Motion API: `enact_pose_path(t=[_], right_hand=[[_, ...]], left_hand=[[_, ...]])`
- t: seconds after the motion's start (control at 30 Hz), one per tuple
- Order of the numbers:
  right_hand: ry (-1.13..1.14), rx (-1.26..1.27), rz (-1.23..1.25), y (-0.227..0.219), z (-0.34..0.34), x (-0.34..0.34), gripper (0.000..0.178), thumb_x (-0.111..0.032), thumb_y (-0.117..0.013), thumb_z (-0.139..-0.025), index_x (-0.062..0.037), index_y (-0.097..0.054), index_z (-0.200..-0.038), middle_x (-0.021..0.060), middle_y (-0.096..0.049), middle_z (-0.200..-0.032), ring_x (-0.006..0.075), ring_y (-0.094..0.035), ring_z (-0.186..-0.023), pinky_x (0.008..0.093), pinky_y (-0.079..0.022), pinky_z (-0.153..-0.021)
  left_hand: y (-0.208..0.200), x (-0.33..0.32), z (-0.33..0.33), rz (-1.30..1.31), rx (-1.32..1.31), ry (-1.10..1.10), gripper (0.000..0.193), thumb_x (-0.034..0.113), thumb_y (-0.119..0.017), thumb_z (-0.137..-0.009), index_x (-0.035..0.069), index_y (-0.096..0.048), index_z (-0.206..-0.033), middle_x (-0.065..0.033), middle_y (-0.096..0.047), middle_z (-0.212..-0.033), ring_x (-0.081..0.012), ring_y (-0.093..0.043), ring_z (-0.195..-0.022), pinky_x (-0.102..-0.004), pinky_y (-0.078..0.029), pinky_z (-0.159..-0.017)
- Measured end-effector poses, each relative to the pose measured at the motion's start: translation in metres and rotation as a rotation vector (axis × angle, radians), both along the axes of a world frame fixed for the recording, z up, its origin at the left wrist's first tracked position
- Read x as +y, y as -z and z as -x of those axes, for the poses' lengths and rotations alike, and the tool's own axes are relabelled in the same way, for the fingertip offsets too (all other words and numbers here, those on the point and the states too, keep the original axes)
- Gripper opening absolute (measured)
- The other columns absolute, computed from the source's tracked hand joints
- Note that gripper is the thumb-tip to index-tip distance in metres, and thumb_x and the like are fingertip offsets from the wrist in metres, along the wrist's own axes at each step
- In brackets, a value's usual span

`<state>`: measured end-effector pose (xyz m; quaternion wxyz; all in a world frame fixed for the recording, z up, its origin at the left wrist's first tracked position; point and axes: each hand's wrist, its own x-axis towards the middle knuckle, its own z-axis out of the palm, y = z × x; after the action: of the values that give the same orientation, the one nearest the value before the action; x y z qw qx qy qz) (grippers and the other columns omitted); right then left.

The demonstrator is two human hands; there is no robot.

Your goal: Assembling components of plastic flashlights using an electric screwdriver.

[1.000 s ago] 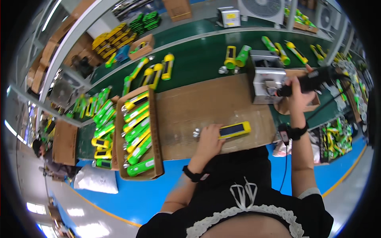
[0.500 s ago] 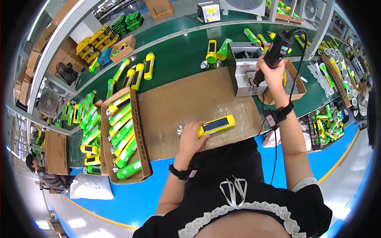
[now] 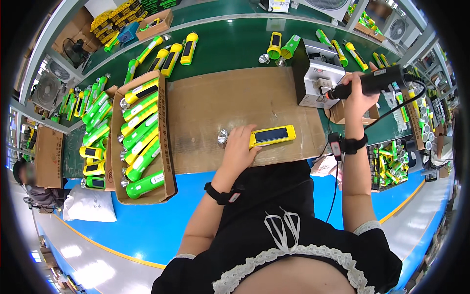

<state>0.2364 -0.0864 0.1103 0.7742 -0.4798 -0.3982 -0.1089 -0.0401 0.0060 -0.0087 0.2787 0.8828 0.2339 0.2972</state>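
My left hand (image 3: 238, 147) rests on the cardboard sheet, its fingers closed round the end of a yellow flashlight body (image 3: 272, 135) with a dark solar panel facing up. Beside that hand lies a silver reflector cup (image 3: 223, 136), apparently at the flashlight's end; the hand hides whether they are joined. My right hand (image 3: 360, 98) grips a black corded electric screwdriver (image 3: 379, 81), held nearly level. Its tip points left, at the front of a silver and black screw feeder (image 3: 320, 73). Whether the tip touches the feeder or carries a screw is too small to tell.
A carton (image 3: 169, 147) of green and yellow flashlights stands at the left. More flashlights (image 3: 188, 49) lie along the green bench (image 3: 215, 59). Behind the right hand sits an open small box (image 3: 370, 115). A black crate (image 3: 376, 166) of flashlight parts is at the lower right.
The screwdriver has swung from steeply tilted to nearly level, its tip now by the feeder's front. My left hand stays on the flashlight body. The whole view has shifted slightly.
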Motion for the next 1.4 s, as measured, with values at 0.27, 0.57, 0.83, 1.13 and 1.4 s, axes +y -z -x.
enact_pose_path(t=[0.27, 0.57, 0.83, 1.13, 1.4], right_hand=[[-0.007, 0.048, 0.134, 0.007, -0.029, 0.017, 0.047, 0.005, -0.06, -0.076, 0.0023, -0.044, -0.12, 0.0057, -0.057, -0.068, 0.014, -0.058, -0.055, 0.0271, -0.048, -0.053], [-0.47, 0.264, 0.101, 0.006, 0.033, -0.003, 0.046, 0.002, -0.054, -0.079, 0.0044, -0.038, -0.122, 0.0101, -0.053, -0.063, 0.018, -0.054, -0.052, 0.0337, -0.048, -0.052], [-0.204, 0.033, 0.036, -0.003, 0.056, -0.005, 0.046, 0.007, -0.05, -0.08, 0.0068, -0.033, -0.123, 0.0089, -0.055, -0.067, 0.0159, -0.056, -0.057, 0.0304, -0.05, -0.059], [0.088, -0.01, 0.048, 0.005, -0.029, 0.015, 0.045, 0.003, -0.06, -0.077, 0.0047, -0.041, -0.119, 0.0062, -0.057, -0.07, 0.0146, -0.058, -0.056, 0.0273, -0.049, -0.056], [-0.185, 0.09, 0.35, -0.009, -0.028, 0.023, 0.043, 0.003, -0.059, -0.075, 0.0023, -0.047, -0.116, 0.0059, -0.055, -0.064, 0.0138, -0.054, -0.051, 0.0269, -0.045, -0.051]], left_hand=[[0.001, -0.005, 0.001, 0.003, -0.016, 0.013, 0.054, 0.009, -0.076, -0.063, 0.004, -0.052, -0.111, -0.0154, -0.055, -0.102, -0.0355, -0.049, -0.099, -0.0419, -0.04, -0.087], [0.003, -0.001, 0.0, -0.028, -0.034, -0.014, 0.055, 0.011, -0.076, -0.063, 0.004, -0.052, -0.112, -0.0139, -0.056, -0.103, -0.034, -0.049, -0.098, -0.0411, -0.04, -0.087], [0.003, 0.003, 0.001, -0.005, -0.026, 0.02, 0.056, 0.01, -0.076, -0.064, 0.003, -0.05, -0.114, -0.015, -0.056, -0.105, -0.0344, -0.049, -0.101, -0.041, -0.039, -0.091], [0.003, -0.005, 0.002, -0.005, -0.032, 0.024, 0.057, 0.01, -0.076, -0.064, 0.003, -0.051, -0.114, -0.0159, -0.055, -0.106, -0.0346, -0.049, -0.103, -0.0417, -0.039, -0.091], [0.001, -0.005, 0.003, 0.034, 0.009, -0.02, 0.055, 0.011, -0.076, -0.065, 0.004, -0.051, -0.114, -0.0149, -0.056, -0.106, -0.0347, -0.049, -0.102, -0.0413, -0.039, -0.09]])
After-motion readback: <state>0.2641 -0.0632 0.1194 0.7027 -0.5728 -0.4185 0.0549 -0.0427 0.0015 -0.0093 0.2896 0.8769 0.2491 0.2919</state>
